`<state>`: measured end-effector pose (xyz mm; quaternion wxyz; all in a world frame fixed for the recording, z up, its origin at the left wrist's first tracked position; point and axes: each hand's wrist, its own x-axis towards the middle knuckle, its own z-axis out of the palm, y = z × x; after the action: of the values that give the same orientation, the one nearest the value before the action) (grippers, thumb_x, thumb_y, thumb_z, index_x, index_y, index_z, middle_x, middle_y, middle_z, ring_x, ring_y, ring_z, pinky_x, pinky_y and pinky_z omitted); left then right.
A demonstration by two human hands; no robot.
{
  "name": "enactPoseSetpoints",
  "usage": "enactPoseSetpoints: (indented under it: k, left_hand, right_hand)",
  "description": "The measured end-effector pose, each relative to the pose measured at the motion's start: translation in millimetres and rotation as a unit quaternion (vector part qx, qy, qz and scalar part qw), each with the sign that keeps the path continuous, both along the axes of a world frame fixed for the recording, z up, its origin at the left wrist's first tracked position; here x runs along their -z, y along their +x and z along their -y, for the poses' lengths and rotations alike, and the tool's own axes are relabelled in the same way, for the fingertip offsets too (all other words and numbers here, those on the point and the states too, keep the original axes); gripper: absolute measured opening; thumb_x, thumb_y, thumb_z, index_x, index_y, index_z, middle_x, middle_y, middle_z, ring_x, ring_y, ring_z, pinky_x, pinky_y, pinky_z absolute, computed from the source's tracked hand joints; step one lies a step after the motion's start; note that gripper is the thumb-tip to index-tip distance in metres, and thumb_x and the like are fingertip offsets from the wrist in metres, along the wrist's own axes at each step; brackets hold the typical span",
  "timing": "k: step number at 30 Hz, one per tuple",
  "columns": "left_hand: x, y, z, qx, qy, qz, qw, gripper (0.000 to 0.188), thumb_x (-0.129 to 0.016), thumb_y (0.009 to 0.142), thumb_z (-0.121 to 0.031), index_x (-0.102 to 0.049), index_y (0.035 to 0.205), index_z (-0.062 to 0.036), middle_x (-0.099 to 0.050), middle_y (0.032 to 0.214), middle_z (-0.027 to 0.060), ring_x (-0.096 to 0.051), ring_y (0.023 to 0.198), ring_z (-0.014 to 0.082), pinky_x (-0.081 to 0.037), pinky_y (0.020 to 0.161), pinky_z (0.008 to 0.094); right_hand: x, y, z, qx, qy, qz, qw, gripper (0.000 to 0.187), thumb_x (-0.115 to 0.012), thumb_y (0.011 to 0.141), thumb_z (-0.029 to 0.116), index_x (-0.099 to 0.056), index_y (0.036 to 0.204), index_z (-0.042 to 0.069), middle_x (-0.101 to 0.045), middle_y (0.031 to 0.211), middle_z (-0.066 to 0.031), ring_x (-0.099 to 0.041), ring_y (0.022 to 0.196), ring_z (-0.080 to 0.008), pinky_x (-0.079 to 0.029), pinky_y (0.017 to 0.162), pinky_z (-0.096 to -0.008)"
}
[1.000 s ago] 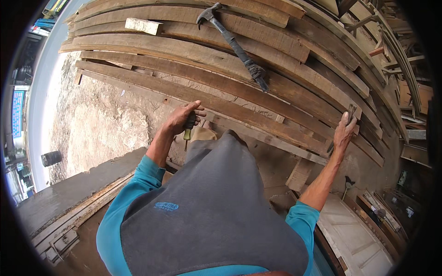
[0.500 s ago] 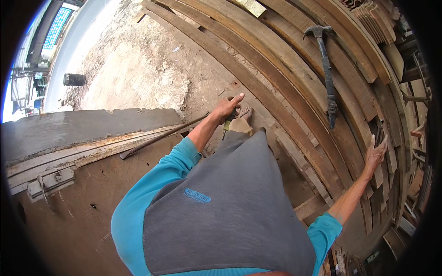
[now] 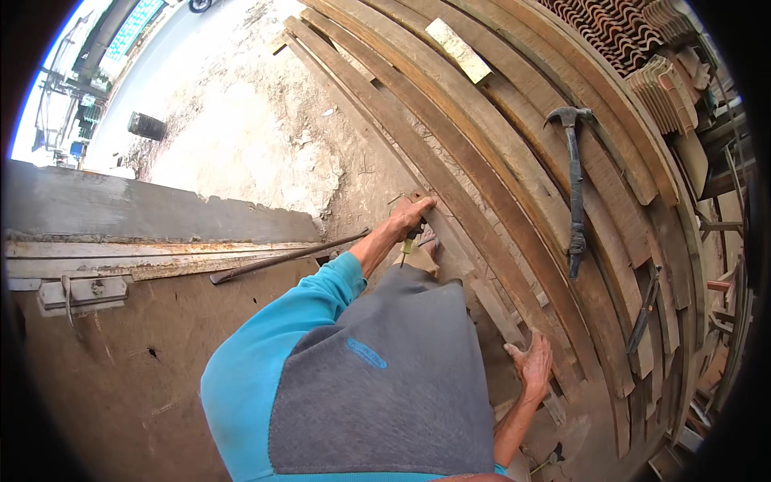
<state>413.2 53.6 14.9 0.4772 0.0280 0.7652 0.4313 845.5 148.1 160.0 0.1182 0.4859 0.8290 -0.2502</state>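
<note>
My left hand is closed around a small dark tool with a yellow-green part showing below the fingers; the grip hides its kind. A bare foot shows just behind that hand. Over the near end of the long boards is my right hand, its thumb spread from straight fingers and nothing visible in it. To its right, pincer-like pliers lie on the boards. Farther up, a claw hammer with a taped dark handle rests across them.
A metal rod leans past my left forearm, beside a grey slab edge and a board with a metal latch. A pale block lies on the boards. Roof tiles are stacked at far right. A dark cylinder stands far left.
My right hand has come away from the pliers, leaving them on the boards, and moved left and nearer to my body. My left hand keeps its grip. The view has shifted.
</note>
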Motion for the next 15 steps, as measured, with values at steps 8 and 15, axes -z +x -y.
enactPoseSetpoints:
  k: [8,15]
  left_hand:
    - [-74,13,25,-0.016,0.168,0.074,0.983,0.055,-0.071,0.083,-0.049,-0.064,0.104,0.0012,-0.062,0.076,0.0115,-0.058,0.057,0.0166,-0.044,0.05,0.0294]
    - [-82,-15,5,0.033,0.2,0.094,0.975,0.058,-0.07,0.082,-0.052,-0.064,0.103,0.001,-0.062,0.073,0.0119,-0.058,0.058,0.0168,-0.044,0.05,0.0296]
  right_hand:
    - [-31,8,9,0.106,-0.149,0.026,0.983,0.08,-0.095,0.057,0.037,-0.063,0.121,0.002,-0.07,0.114,-0.0227,-0.065,0.109,-0.0397,-0.051,0.091,-0.0479]
    - [-43,-3,-1,0.079,0.004,0.031,0.996,0.064,-0.094,0.058,0.034,-0.063,0.106,0.004,-0.072,0.097,-0.0194,-0.067,0.096,-0.0412,-0.052,0.079,-0.05]
